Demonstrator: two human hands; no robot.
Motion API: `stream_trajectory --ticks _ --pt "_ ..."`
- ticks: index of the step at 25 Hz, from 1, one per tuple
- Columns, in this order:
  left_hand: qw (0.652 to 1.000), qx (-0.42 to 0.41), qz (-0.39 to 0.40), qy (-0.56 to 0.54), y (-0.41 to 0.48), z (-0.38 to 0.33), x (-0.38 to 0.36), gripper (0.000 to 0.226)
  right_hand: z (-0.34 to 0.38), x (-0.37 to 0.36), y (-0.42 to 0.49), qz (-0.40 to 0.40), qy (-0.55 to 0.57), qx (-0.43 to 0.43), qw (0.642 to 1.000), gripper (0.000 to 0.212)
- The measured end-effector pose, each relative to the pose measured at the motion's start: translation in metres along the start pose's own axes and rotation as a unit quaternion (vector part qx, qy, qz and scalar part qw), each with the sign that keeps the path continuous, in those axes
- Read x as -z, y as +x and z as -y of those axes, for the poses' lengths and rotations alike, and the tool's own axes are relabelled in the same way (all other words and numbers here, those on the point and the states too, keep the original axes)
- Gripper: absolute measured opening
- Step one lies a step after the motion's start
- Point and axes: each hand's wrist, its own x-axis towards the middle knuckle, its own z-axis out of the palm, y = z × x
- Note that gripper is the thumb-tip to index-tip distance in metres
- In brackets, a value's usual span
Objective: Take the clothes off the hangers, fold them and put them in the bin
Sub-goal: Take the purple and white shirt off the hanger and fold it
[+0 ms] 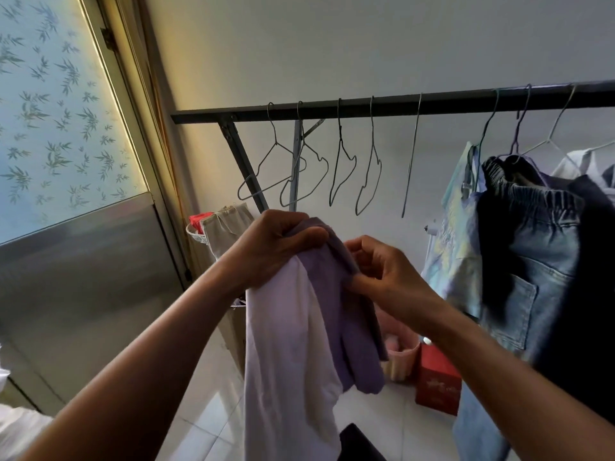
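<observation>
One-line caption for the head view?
Left hand and right hand hold a white-and-purple garment before bare wire hangers on a black rail.

Lilac and white cloth garment (299, 327) before a black metal rail (366, 106).
Faded blue denim jeans (532, 244); a pastel blue-green tie-dye top (456, 234); 5 grey wire hangers (340, 134); a red cardboard box (436, 384); a pink plastic bin (402, 357); a window pane (56, 104) printed with green bamboo leaves.

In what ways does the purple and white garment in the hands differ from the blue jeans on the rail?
The purple and white garment is on no hanger: the left hand grips its top and the right hand pinches it. The blue jeans hang from a wire hanger on the rail. The garment is pale and plain; the jeans are darker denim with a pocket. Both hang downward.
</observation>
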Motion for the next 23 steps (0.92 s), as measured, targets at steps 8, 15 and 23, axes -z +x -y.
stream_trajectory --ticks 8,15,23 --pt "1.000 -0.012 -0.017 -0.003 0.002 -0.008 0.035 0.031 -0.042 -0.003 -0.020 -0.023 -0.083 -0.010 0.996 0.036" --pt "0.999 -0.016 -0.042 0.009 0.002 -0.010 0.048 0.022 -0.043 -0.025 -0.022 -0.186 -0.202 0.166 0.947 0.032" --pt "0.999 -0.027 -0.040 0.021 0.005 -0.011 0.055 0.035 -0.037 -0.032 -0.015 -0.178 -0.214 0.187 0.942 0.024"
